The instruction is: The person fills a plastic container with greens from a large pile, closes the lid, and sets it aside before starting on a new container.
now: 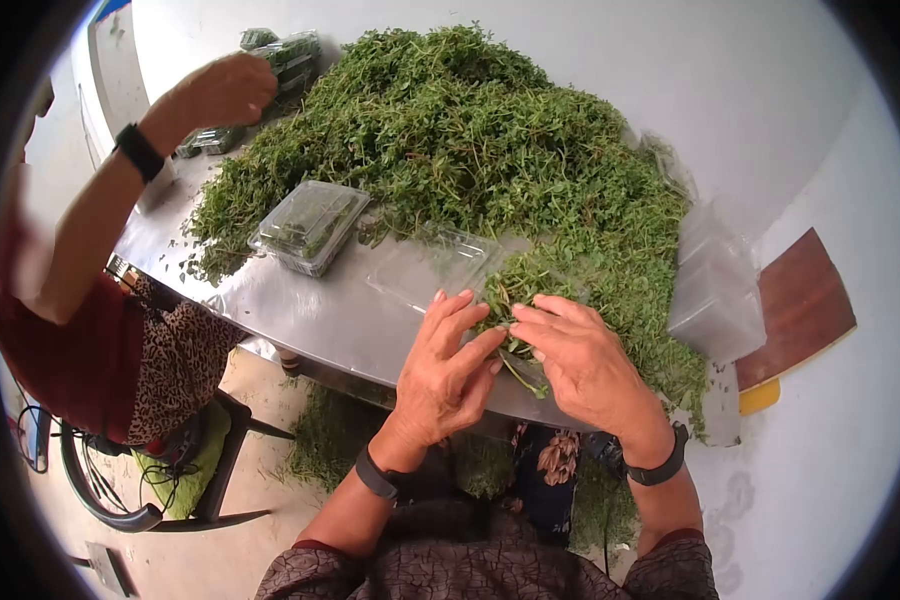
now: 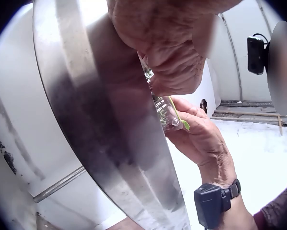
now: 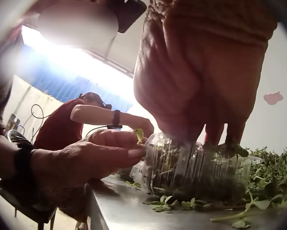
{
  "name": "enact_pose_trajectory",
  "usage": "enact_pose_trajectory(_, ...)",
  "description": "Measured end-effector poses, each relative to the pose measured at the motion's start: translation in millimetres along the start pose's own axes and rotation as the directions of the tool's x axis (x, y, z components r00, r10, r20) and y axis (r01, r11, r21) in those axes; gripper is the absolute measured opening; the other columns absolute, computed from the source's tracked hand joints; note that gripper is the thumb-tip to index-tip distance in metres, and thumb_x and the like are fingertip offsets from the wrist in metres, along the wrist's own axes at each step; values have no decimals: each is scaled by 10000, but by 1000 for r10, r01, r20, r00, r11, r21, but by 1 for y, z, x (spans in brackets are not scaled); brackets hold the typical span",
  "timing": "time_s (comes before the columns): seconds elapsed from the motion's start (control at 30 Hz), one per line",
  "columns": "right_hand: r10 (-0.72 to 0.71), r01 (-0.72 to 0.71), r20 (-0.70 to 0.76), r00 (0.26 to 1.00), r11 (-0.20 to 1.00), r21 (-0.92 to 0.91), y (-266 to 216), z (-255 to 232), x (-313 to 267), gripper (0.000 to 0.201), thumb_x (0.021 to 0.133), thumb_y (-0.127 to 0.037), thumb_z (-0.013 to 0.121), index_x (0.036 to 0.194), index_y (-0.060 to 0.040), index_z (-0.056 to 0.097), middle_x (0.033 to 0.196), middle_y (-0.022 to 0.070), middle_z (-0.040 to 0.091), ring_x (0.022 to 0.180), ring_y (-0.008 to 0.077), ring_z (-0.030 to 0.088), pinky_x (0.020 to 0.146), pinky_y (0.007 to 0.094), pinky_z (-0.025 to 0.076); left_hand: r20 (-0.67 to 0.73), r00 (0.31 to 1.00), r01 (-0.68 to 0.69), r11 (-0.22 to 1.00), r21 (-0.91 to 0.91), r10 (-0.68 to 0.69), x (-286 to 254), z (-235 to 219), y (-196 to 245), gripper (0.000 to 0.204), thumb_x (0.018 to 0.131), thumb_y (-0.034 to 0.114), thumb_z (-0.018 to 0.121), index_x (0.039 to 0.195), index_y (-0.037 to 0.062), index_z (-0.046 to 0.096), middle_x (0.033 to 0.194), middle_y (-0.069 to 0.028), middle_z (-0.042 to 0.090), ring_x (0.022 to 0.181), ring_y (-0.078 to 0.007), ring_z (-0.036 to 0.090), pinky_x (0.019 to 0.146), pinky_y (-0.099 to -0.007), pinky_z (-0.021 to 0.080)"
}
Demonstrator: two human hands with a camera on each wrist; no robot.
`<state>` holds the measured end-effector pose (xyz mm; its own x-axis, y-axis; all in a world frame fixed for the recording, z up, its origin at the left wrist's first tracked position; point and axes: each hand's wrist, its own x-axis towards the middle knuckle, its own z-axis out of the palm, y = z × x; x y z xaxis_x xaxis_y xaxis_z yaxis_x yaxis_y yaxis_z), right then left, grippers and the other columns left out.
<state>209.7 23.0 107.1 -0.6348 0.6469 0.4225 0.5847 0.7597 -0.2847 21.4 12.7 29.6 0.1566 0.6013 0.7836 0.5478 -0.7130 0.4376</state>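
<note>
Both hands work over a clear plastic clamshell box (image 3: 181,167) filled with leafy green sprigs, at the table's front edge. My left hand (image 1: 440,370) lies at the box's left side with extended fingers, its fingertips at the rim. A pale green leaf (image 3: 139,135) pokes up beside them in the right wrist view. My right hand (image 1: 595,370) reaches in from the other side, and its fingers press down on the greens in the box. One stem (image 1: 525,378) hangs out toward me. The open lid (image 1: 440,262) lies beyond the box, on the tabletop.
A large heap of greens (image 1: 470,130) covers much of the metal table (image 1: 300,310). A closed filled box (image 1: 310,225) stands left of centre. Stacked empty boxes (image 1: 715,290) stand at right. Another person's arm (image 1: 100,215) reaches toward packed boxes (image 1: 295,60) at the far left.
</note>
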Motion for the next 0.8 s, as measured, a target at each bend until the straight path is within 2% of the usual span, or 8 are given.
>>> enact_pose_trajectory(0.13, 47, -47, -130, 990, 999, 0, -12, -10, -9, 357, 745, 51, 627, 1099, 10, 634, 1232, 159, 589, 1152, 337, 527, 978, 415, 425, -1, 1000, 16, 1000, -13, -16, -2, 0, 0, 394, 699, 26, 676, 1090, 64, 639, 1187, -156, 550, 1222, -385, 474, 1071, -560, 326)
enact_pose_trajectory(0.43, 91, -83, -134, 987, 995, 58, -33, 0, -43, 370, 725, -40, 704, 1087, -6, 633, 1115, 104, 605, 1057, 298, 544, 926, 411, 433, 6, 1000, -1, 1000, -9, 1, 0, -2, 1, 347, 733, 36, 662, 1078, 58, 646, 1158, -157, 567, 1207, -383, 486, 1075, -555, 320)
enact_pose_trajectory(0.6, 55, -67, -222, 974, 996, -50, -39, 9, -40, 372, 723, -57, 711, 1081, -17, 619, 1052, 106, 598, 1007, 290, 548, 897, 413, 430, -10, 1000, -3, 1000, -2, 3, 0, 1, 0, 309, 747, 47, 669, 1056, 57, 657, 1136, -148, 582, 1185, -384, 505, 1071, -552, 330)
enact_pose_trajectory(0.7, 42, -62, -278, 960, 996, -62, -37, 17, -37, 286, 723, -46, 703, 999, -16, 637, 1012, 107, 602, 973, 285, 553, 864, 409, 438, -26, 1000, -6, 1000, 8, 6, -1, 4, -3, 291, 753, 51, 671, 1044, 57, 661, 1119, -143, 591, 1167, -381, 518, 1067, -546, 340)
enact_pose_trajectory(0.77, 0, -29, -341, 940, 996, -79, -31, 25, -37, 182, 716, -32, 696, 889, -17, 641, 973, 104, 605, 949, 283, 557, 845, 404, 442, -30, 999, -11, 1000, 7, 11, 0, 3, -3, 283, 754, 52, 672, 1037, 56, 664, 1112, -141, 594, 1158, -379, 525, 1066, -542, 345)
enact_pose_trajectory(0.8, 4, -33, -350, 937, 996, -77, -30, 27, -37, 182, 716, -32, 696, 889, -17, 641, 973, 104, 605, 949, 283, 557, 845, 404, 442, -31, 1000, -2, 1000, 8, 2, 0, 3, -2, 275, 753, 50, 674, 1028, 53, 665, 1107, -141, 597, 1155, -376, 528, 1065, -536, 350)
